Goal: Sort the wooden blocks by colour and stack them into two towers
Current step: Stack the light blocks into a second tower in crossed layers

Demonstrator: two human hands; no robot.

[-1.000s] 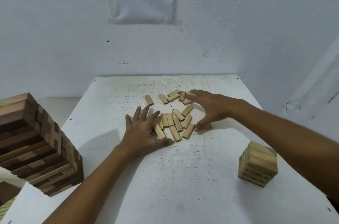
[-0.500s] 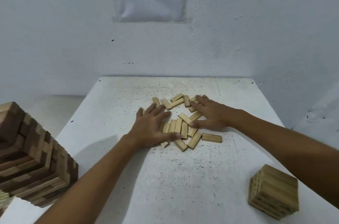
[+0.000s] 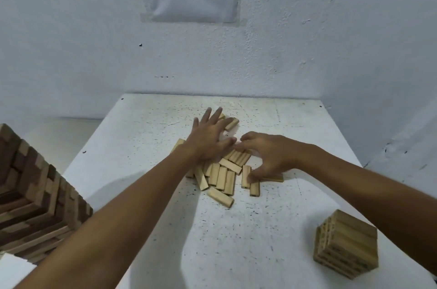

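A: How are the hands being held?

B: The left hand (image 3: 210, 137) is being laid flat, fingers spread wide, on the loose light blocks (image 3: 223, 174) at the table's (image 3: 146, 137) centre; nothing is being gripped. The right hand (image 3: 267, 153) is being arched, fingers half-curled, its thumb being pressed on a block at 3 o'clock of the pile. Both forearms are being extended from 6 o'clock.

A: Where are the towers being shown?

B: A short light stack (image 3: 346, 243) is being shown at 4 o'clock; a tall mixed-colour tower (image 3: 33, 196) at 8 o'clock.
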